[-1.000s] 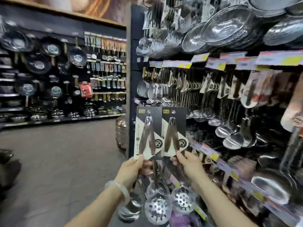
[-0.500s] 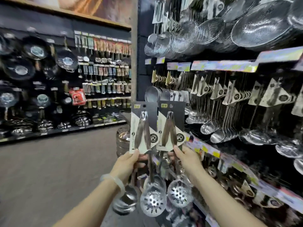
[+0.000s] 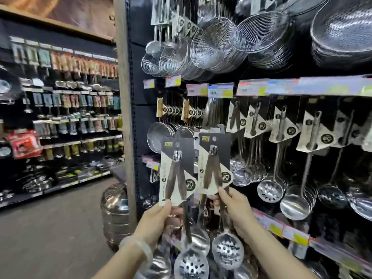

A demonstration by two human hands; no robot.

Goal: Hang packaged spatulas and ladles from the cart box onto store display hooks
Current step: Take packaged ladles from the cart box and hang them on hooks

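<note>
the left hand (image 3: 156, 215) pinches the bottom edge of one carded utensil set (image 3: 177, 172), thumb on the card front, and the right hand (image 3: 234, 206) pinches a second carded set (image 3: 214, 163) the same way. both cards stand upright, side by side and overlapping, with perforated skimmer heads (image 3: 227, 249) hanging below the hands. just beyond, ladles and skimmers (image 3: 291, 202) hang from display hooks under a price-tag rail (image 3: 302, 87), wire strainers (image 3: 213, 45) above.

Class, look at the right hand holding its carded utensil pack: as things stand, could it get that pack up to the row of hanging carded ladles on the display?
Probably yes. The right hand pinches its utensil pack just below and left of the hanging carded ladles, with open air between them. Whether a hook there has free room cannot be seen.
</note>
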